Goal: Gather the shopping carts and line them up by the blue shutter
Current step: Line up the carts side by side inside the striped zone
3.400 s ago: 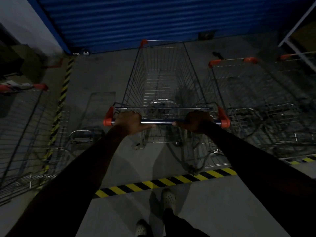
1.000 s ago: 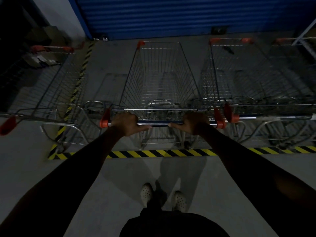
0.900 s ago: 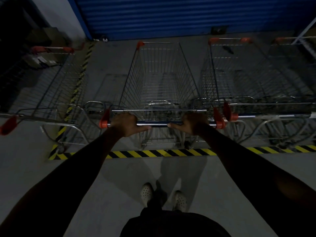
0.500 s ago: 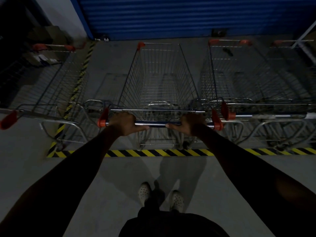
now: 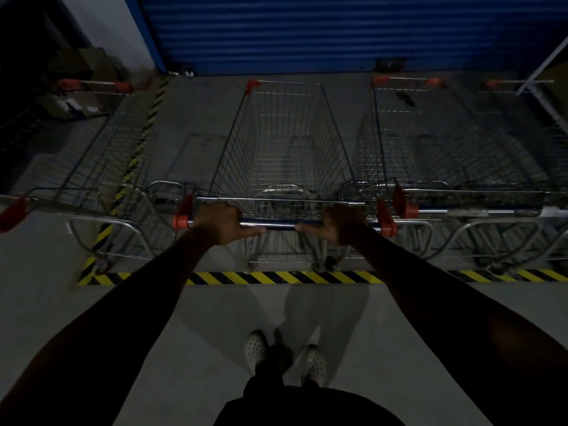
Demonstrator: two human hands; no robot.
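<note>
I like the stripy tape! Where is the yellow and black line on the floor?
The striped floor tape runs across the head view's middle, just behind the middle shopping cart, between its wheels and the person's white shoes.

- We stood in what looked like a dim cart bay or loading area of a store, not a home.
- A blue shutter [image 5: 322, 29] closed off the far side.
- Wire shopping carts [image 5: 285, 142] stood side by side facing it.
- Yellow-and-black hazard tape [image 5: 276, 277] marked out the bay on a bare concrete floor [image 5: 199, 348].
- Some cardboard boxes [image 5: 73, 106] sat in the dark corner at left.
</note>
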